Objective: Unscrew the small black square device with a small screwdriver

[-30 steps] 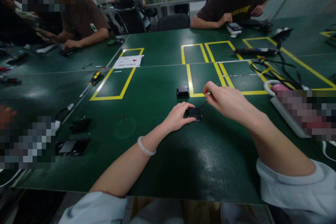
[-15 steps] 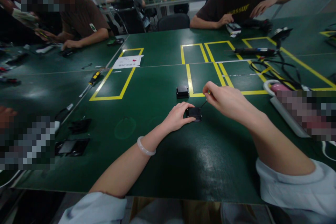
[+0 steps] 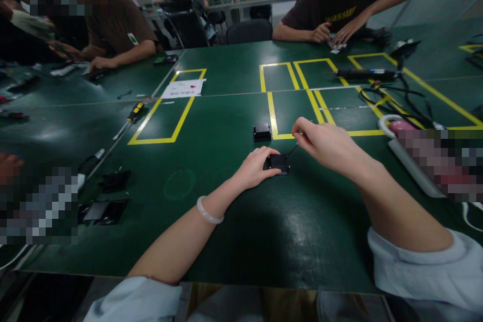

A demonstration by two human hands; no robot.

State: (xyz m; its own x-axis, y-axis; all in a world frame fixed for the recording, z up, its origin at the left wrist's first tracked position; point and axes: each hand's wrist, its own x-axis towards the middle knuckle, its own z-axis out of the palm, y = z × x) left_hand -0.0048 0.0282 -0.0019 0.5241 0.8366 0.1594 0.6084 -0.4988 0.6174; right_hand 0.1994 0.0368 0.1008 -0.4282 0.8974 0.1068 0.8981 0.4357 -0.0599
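Observation:
A small black block-like part (image 3: 279,162) lies on the green table. My left hand (image 3: 256,167) grips it from the left, thumb on the near side and fingers on the far side. Up and to the right, my right hand (image 3: 315,140) is closed in a pinch on a thin dark rod-like tool (image 3: 292,149), whose lower end reaches the part's upper right corner. The tool's upper end is hidden by the fingers. Just beyond the gripped part sits a second black part (image 3: 262,132), touched by neither hand.
Black parts (image 3: 103,211) lie at the left, with a yellow-black screwdriver (image 3: 136,110) farther back beside a white paper (image 3: 183,89). At the right are a black cable (image 3: 409,95) and a white-rimmed tray (image 3: 415,171). Two people work across the table (image 3: 226,241).
Both my hands and the gripped part look the same as before. Across the table at the right, a person's hand has come down onto the small object there.

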